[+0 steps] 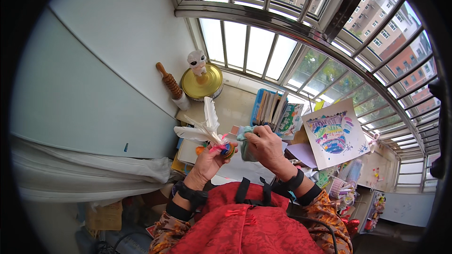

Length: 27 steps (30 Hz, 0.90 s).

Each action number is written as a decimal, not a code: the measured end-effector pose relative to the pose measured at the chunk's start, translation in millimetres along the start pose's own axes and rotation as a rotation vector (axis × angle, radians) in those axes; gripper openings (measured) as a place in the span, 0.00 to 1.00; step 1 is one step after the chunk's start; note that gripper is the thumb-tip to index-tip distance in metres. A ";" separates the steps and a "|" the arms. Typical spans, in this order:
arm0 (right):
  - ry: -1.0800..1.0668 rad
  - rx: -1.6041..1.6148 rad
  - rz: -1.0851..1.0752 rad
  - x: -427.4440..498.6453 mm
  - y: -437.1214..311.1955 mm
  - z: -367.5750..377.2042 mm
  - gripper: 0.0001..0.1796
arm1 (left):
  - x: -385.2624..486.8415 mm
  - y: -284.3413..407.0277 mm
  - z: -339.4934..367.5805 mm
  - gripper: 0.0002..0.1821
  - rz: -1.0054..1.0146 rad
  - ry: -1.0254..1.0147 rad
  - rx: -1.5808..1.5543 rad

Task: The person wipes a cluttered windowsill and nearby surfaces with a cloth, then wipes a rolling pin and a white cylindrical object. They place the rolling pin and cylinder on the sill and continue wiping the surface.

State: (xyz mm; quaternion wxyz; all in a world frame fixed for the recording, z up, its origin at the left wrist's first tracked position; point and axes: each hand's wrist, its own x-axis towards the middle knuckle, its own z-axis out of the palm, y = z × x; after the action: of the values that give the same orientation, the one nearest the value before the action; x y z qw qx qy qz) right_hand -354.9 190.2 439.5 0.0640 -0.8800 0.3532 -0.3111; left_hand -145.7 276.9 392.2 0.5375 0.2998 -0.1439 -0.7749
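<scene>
A feather shuttlecock (211,123) with long white feathers, pink ties and a multicoloured base is in my left hand (207,164), its feathers pointing up and to the left. Close beside it on the right, my right hand (265,146) grips a pale green cloth (248,148), which hangs below the fingers. The two hands are a little apart. White paper (235,169) lies under them on the desk.
Behind my hands stands a blue basket (259,104) of books. At the back left are a round tin (202,86) with a white figurine (197,61) and a wooden roller (171,83). A coloured drawing (333,134) leans at right, near a pink basket (339,187). Barred windows lie beyond.
</scene>
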 end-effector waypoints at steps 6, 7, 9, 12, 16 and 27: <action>0.064 0.105 -0.097 -4.0 -26.9 -3.9 0.16 | 10.0 -10.2 -0.2 0.19 0.088 0.099 0.012; 0.034 0.106 -0.131 -3.9 -30.9 -1.8 0.16 | 11.6 -13.3 -0.5 0.18 0.127 0.098 0.025; 0.006 0.117 -0.134 -4.4 -33.5 1.2 0.16 | 12.4 -18.8 -1.0 0.17 0.192 0.121 0.049; -0.007 0.121 -0.113 -7.1 -32.4 5.4 0.15 | 7.8 -24.3 0.4 0.15 0.126 0.147 -0.033; 0.026 0.204 -0.095 -10.2 -30.1 11.7 0.14 | 1.3 -27.9 4.1 0.15 0.129 0.083 -0.084; -0.054 0.202 0.049 -4.3 -25.0 5.2 0.11 | -0.8 -21.3 3.2 0.19 0.088 0.030 -0.044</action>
State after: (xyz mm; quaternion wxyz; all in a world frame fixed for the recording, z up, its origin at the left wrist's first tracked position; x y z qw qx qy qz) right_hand -339.7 211.1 441.5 0.1694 -0.8682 0.3397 -0.3195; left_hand -163.4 285.4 383.3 0.5796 0.2930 -0.1316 -0.7489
